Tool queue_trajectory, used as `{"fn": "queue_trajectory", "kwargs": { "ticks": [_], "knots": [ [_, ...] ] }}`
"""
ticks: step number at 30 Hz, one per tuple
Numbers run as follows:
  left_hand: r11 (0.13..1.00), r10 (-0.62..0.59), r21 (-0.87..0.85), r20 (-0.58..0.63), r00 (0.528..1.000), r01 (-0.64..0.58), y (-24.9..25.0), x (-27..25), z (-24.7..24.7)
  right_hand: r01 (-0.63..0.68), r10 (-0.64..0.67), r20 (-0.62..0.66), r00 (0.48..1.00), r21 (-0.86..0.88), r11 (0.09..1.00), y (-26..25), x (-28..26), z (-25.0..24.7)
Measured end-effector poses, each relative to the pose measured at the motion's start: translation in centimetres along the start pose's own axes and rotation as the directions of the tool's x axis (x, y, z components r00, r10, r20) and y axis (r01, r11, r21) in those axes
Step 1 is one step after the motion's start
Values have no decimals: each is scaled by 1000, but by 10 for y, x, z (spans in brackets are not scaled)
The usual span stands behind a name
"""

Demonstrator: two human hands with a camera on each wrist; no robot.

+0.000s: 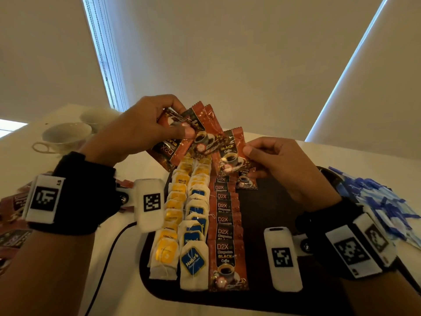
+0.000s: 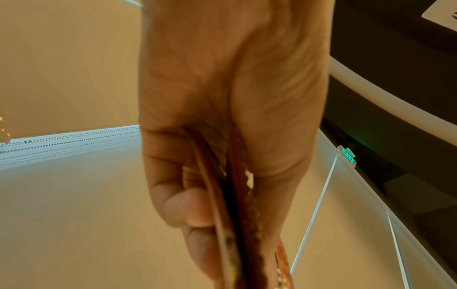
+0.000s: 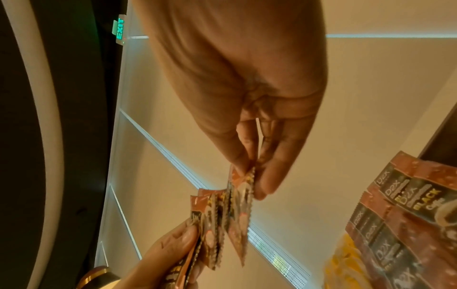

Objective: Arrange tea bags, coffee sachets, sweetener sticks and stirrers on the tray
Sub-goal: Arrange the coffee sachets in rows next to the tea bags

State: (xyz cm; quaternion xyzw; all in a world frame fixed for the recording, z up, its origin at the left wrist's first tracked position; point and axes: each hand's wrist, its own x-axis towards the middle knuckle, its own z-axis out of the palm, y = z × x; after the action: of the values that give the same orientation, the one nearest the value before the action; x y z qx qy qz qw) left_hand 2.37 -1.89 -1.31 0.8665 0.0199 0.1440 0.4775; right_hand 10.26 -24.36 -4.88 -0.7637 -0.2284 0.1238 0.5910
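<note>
My left hand (image 1: 145, 131) grips a fanned bunch of red-brown coffee sachets (image 1: 193, 133) above the far end of the dark tray (image 1: 273, 215); the left wrist view shows the bunch of sachets (image 2: 237, 224) edge-on between thumb and fingers. My right hand (image 1: 280, 163) pinches one coffee sachet (image 1: 232, 153) by its edge, drawn out of the bunch; in the right wrist view that sachet (image 3: 241, 207) hangs from the fingertips. On the tray lie a row of yellow tea bags (image 1: 173, 215), a row of blue tea bags (image 1: 196, 229) and a row of coffee sachets (image 1: 226, 226).
Blue-and-white sweetener sticks (image 1: 385, 208) are heaped right of the tray. More coffee sachets (image 1: 13, 215) lie on the table at the left. Two white cups (image 1: 66, 135) stand at the far left. A black cable (image 1: 109, 258) runs beside the tray.
</note>
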Motion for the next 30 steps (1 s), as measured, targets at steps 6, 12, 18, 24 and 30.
{"fn": "queue_trajectory", "kwargs": {
  "ticks": [6,12,18,24,30],
  "knots": [
    [1000,8,-9,-57,998,-8,0,0,-4,-266,250,-150,957,-100,959,18,10,-33],
    [1000,4,0,-30,1000,-4,1,1,-3,-582,580,-83,811,-220,783,41,21,-45],
    [1000,4,15,-7,1000,-4,1,0,-4,-634,655,-43,755,-303,711,43,31,-38],
    [1000,9,10,3,1000,-9,-1,0,-4,-661,688,-39,725,-319,679,46,39,-35],
    [1000,13,6,12,1000,-13,-2,0,-4,-648,678,-54,733,-360,672,47,45,-33]
  ]
}}
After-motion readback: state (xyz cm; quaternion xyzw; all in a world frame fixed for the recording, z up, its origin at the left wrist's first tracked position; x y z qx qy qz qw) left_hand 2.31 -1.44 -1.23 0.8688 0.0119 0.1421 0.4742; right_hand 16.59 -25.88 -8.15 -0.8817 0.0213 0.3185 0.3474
